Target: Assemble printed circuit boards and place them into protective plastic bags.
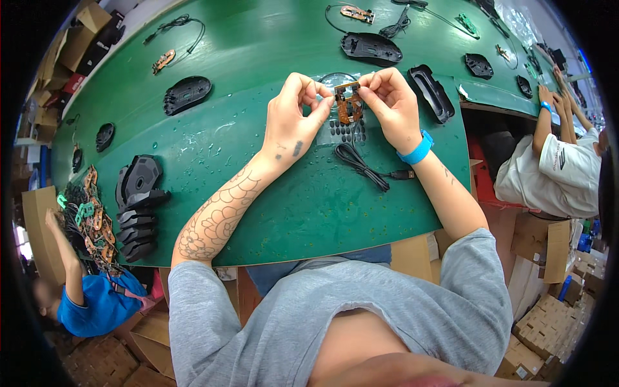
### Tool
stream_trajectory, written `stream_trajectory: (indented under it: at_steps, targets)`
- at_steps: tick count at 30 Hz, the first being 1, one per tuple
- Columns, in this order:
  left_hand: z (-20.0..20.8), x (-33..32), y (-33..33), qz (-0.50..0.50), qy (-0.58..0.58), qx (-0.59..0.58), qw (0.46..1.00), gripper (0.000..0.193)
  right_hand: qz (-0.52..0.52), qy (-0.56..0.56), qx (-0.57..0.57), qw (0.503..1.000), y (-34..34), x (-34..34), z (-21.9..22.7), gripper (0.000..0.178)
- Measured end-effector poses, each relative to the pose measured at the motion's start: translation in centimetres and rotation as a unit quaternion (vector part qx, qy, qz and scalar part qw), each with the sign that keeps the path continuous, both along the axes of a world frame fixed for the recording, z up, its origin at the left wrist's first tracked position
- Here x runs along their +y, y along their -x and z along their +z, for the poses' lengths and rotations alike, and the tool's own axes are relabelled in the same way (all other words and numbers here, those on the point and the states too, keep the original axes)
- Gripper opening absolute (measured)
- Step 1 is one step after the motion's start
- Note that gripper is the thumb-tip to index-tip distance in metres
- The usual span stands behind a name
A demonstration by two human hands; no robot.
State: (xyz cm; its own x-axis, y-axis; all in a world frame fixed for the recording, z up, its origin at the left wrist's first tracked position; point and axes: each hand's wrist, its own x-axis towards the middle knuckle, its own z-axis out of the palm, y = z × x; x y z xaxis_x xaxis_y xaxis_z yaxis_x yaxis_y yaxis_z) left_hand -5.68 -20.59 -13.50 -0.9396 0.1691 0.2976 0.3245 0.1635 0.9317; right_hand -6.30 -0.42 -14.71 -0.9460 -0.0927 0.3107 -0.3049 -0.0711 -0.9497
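Between my hands, above the green table, a brown circuit board point(350, 111) with black parts is held up. My right hand point(392, 106) pinches its upper right edge between thumb and finger. My left hand point(298, 115) is closed, thumb and fingertip pressed together at the board's left edge. A thin black wire loops behind the board. Below lies a clear sheet of round black pads point(348, 132), partly covered by the board. A bundled black cable point(361, 166) with a USB plug point(403, 175) rests on the table nearer me.
Black mouse shells point(371, 49) lie beyond my hands, another point(432, 93) to the right, one point(187, 95) to the left. Stacked black shells point(137, 235) and a heap of circuit boards point(97, 222) stand at left. Co-workers sit on both sides, one in a white shirt point(554, 171).
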Motion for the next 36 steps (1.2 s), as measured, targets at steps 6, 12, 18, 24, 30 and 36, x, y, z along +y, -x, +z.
stream_trajectory:
  at_steps: [6,12,18,24,30,36]
  targets:
    - [-0.3,0.0,0.1,0.006,0.004,0.016,1.000,0.023,0.017,0.008,-0.012,1.000,0.1,0.1,-0.1,0.018]
    - [-0.4,-0.1,0.3,0.015,0.027,0.030,0.999,0.024,0.030,0.013,-0.020,0.999,0.2,0.2,-0.3,0.019]
    - [-0.7,0.0,0.7,0.021,-0.051,-0.018,0.998,0.026,0.033,0.031,-0.026,0.999,0.2,0.1,-0.1,0.021]
    - [-0.2,-0.3,0.5,0.015,-0.105,-0.070,0.992,0.029,0.047,0.045,-0.033,0.997,0.6,-0.3,-0.2,0.024]
    - [3.2,-1.9,2.8,0.019,-0.190,0.013,0.981,0.035,-0.009,0.013,-0.014,1.000,-0.3,0.2,0.8,0.028]
    - [16.6,-14.2,14.4,0.248,-0.089,0.193,0.945,0.006,0.001,0.014,-0.048,0.999,-0.4,0.2,0.3,0.024]
